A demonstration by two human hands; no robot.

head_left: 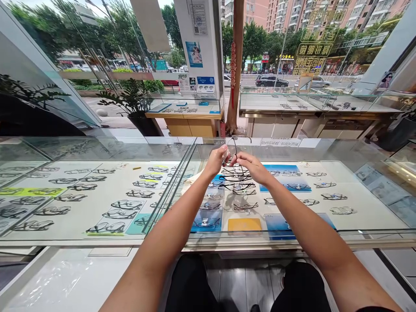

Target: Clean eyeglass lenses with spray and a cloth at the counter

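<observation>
A pair of thin dark-framed glasses (234, 147) is held up over the glass counter (292, 236), between both of my hands. My left hand (216, 159) pinches the frame's left side with closed fingers. Closed on the frame's right side, just below the lenses, is my right hand (251, 166). Under the hands, inside the case, lie several more pairs of glasses (238, 187) on white and blue pads.
A second display case (81, 195) with several rows of glasses adjoins on the left. Further cases (321, 102) and a wooden cabinet (188, 123) stand behind, with a potted plant (136, 104) near the window. A white ledge (65, 281) lies in front, my knees below.
</observation>
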